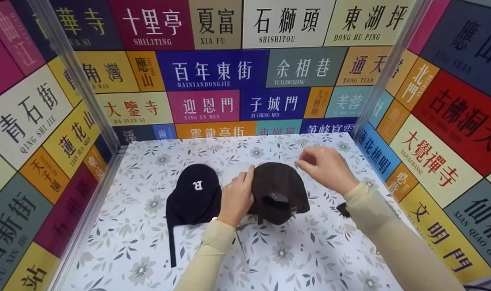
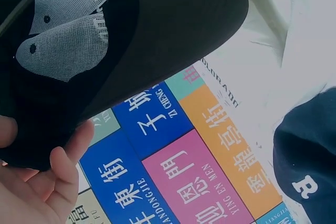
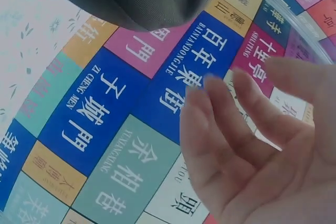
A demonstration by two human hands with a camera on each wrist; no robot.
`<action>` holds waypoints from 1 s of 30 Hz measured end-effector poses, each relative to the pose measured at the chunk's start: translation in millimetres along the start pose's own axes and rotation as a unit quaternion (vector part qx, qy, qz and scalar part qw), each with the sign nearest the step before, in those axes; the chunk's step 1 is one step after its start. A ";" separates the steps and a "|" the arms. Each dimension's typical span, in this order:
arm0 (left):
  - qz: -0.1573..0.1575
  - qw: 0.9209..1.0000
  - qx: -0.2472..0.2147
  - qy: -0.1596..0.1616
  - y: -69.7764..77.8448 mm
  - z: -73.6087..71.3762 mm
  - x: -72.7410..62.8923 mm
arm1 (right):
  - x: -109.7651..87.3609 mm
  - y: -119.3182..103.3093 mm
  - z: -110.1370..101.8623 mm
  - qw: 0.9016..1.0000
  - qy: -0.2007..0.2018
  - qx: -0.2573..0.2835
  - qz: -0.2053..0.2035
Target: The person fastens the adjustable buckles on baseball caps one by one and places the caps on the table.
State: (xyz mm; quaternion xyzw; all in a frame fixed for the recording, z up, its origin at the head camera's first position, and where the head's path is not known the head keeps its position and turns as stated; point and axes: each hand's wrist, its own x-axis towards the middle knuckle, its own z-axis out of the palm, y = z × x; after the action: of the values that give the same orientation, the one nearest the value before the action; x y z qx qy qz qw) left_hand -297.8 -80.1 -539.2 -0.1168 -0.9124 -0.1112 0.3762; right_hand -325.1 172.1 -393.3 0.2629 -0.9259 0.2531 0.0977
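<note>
A dark brown baseball cap (image 1: 275,178) is held up over the table by my left hand (image 1: 238,198), which grips its left edge. In the left wrist view, thumb and fingers of the left hand (image 2: 39,187) pinch the cap's rim, and pale mesh lining (image 2: 68,51) shows inside. My right hand (image 1: 325,166) hovers to the right of the cap, apart from it. Its fingers are loosely bent and hold nothing, as the right wrist view of the right hand (image 3: 252,156) shows. The cap's back opening (image 1: 275,198) faces me.
A navy cap (image 1: 194,196) with a white letter R lies just left of my left hand, its dark strap (image 1: 172,246) trailing toward me. The table (image 1: 281,254) has a leaf-patterned white cover. Colourful sign-printed walls (image 1: 213,72) enclose it at the back and both sides.
</note>
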 end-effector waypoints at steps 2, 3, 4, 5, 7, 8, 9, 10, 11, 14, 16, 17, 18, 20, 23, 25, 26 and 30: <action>-0.001 1.000 0.000 -0.004 1.1 0.8 2.3 | -13.4 2.2 1.8 0.999 -0.026 -0.003 0.020; -0.002 1.000 -0.001 -0.006 1.8 1.2 3.4 | -19.5 3.2 4.2 0.999 -0.037 -0.005 0.029; -0.003 1.000 -0.003 -0.008 2.7 1.5 4.5 | -25.1 3.9 7.7 0.998 -0.047 -0.007 0.040; -0.005 1.000 -0.004 -0.011 3.5 1.9 5.5 | -30.7 3.8 11.7 0.997 -0.054 -0.012 0.051; -0.010 1.000 -0.007 -0.016 5.4 2.5 7.2 | -40.3 3.6 22.6 0.995 -0.061 -0.024 0.073; -0.013 1.000 -0.007 -0.018 6.3 2.8 7.8 | -44.7 3.2 29.1 0.994 -0.058 -0.033 0.081; -0.015 1.000 -0.008 -0.019 7.3 3.2 8.4 | -49.1 2.6 35.9 0.993 -0.054 -0.044 0.091; -0.017 1.000 -0.008 -0.021 8.2 3.6 8.9 | -53.3 2.0 43.0 0.992 -0.045 -0.057 0.099; -0.018 1.000 -0.007 -0.021 9.2 3.8 9.3 | -57.3 1.7 49.9 0.991 -0.035 -0.071 0.106; -0.015 1.000 -0.001 -0.022 12.4 4.7 10.4 | -67.7 4.1 67.5 0.987 0.008 -0.115 0.115; -0.015 1.000 0.003 -0.021 11.9 4.4 10.0 | -70.5 6.9 77.4 0.985 0.029 -0.127 0.115; -0.015 1.000 0.005 -0.019 11.5 4.1 9.7 | -71.1 8.4 81.1 0.985 0.036 -0.128 0.115; -0.015 1.000 0.006 -0.018 11.2 3.8 9.3 | -71.5 9.9 84.0 0.985 0.039 -0.123 0.115; -0.017 1.000 0.003 -0.017 10.7 3.3 10.3 | -71.0 12.6 86.9 0.986 0.042 -0.109 0.116; -0.022 1.000 -0.002 -0.018 10.1 1.8 10.8 | -69.9 15.6 89.1 0.988 0.046 -0.091 0.113; -0.024 0.999 -0.006 -0.021 9.9 0.7 10.9 | -69.0 17.1 91.0 0.988 0.053 -0.090 0.111; -0.024 0.999 -0.008 -0.020 10.1 0.4 10.8 | -68.6 17.8 92.2 0.988 0.055 -0.089 0.112; -0.017 1.000 -0.017 -0.016 11.7 -0.5 10.3 | -66.9 20.3 100.9 0.986 0.064 -0.088 0.123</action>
State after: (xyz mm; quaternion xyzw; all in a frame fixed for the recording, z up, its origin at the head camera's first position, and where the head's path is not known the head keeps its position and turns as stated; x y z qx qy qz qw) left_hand -301.1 -67.9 -530.2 -0.1094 -0.9181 -0.1317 0.3574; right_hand -284.5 163.8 -508.8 0.1206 -0.9618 0.1970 0.1471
